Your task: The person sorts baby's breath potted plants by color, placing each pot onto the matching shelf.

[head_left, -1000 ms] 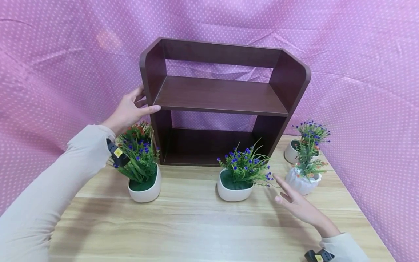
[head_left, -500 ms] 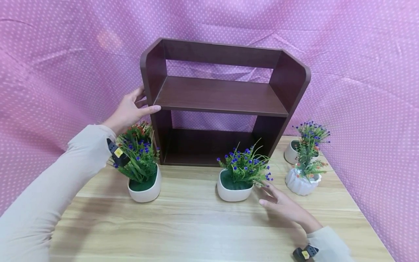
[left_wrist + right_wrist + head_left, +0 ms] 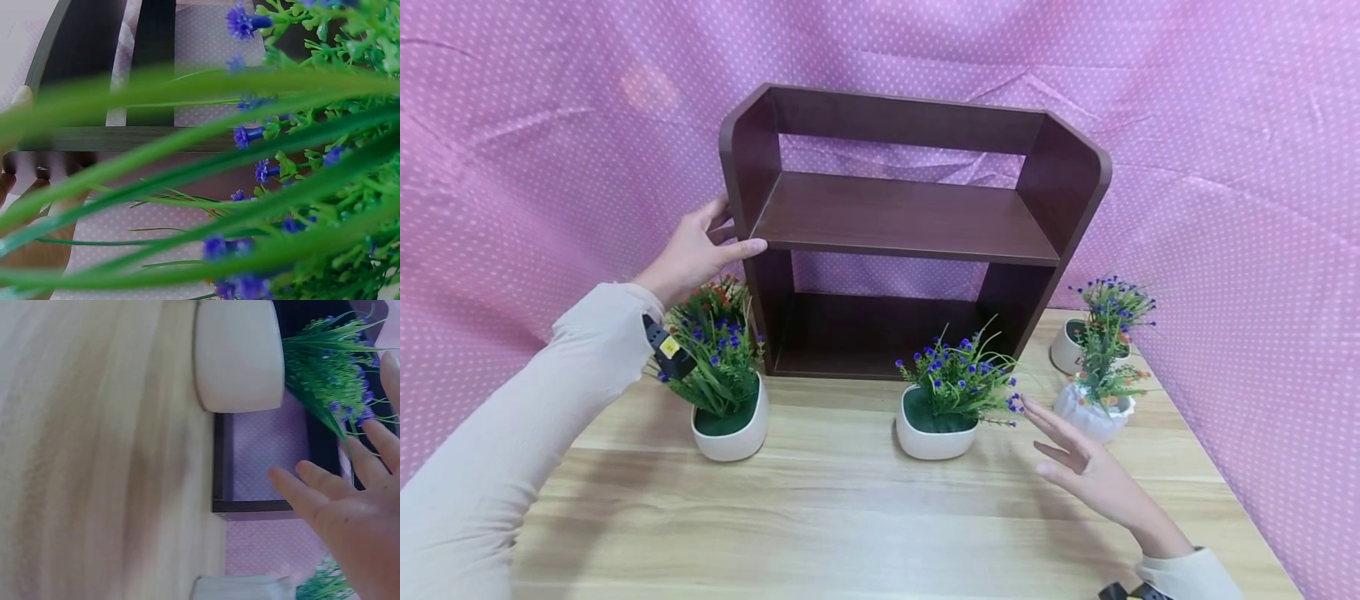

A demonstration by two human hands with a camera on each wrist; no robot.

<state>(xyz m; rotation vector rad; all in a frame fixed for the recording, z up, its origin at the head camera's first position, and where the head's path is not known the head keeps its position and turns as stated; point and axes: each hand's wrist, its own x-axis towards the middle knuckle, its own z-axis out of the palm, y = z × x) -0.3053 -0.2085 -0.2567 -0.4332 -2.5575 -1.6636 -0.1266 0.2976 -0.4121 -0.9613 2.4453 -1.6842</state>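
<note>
Shelf unit (image 3: 902, 217), dark brown, two tiers: upright on the wooden table (image 3: 850, 533). My left hand (image 3: 685, 257): gripping its left side, thumb across the front edge. My right hand (image 3: 1103, 482): fingers spread, holding nothing, beside the middle blue-flowered pot (image 3: 934, 443), which stands before the unit; fingertip contact with its blossoms, I cannot tell. Left blue-flowered pot (image 3: 730, 443): foliage crowding my left wrist. Fluted white pot (image 3: 1099, 423): just beyond my right fingers. Hazards, as I judge: a hard left-hand pull could skew the unit; lowering that wrist could snag foliage and tip its pot; a careless right-hand sweep could knock the middle or fluted pot.
</note>
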